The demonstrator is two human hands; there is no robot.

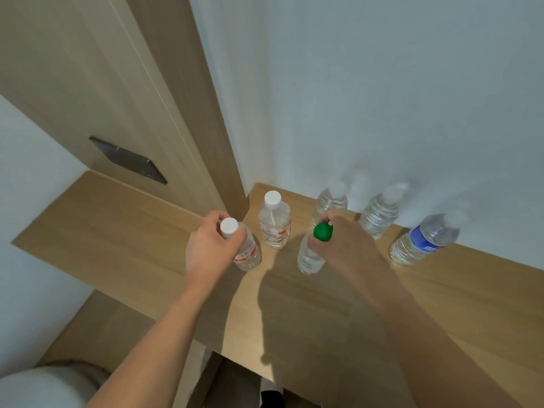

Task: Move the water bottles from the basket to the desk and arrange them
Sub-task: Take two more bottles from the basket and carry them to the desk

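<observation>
Six bottles on the wooden worktop [338, 304], mid-frame. We see the left hand [210, 248] with fingers wrapped round the neck of a white-capped bottle [245, 251], red label, base on the surface. Right hand [344, 242] grips the green-capped bottle [310, 259] at its neck, fingers closed on it. Between and behind them stands a second white-capped bottle [274, 222]. Toward the wall [382, 83], two clear bottles [331, 201] [379, 214]; a blue-labelled bottle [421, 240] at right. Wooden panel [117, 83] upper left.
</observation>
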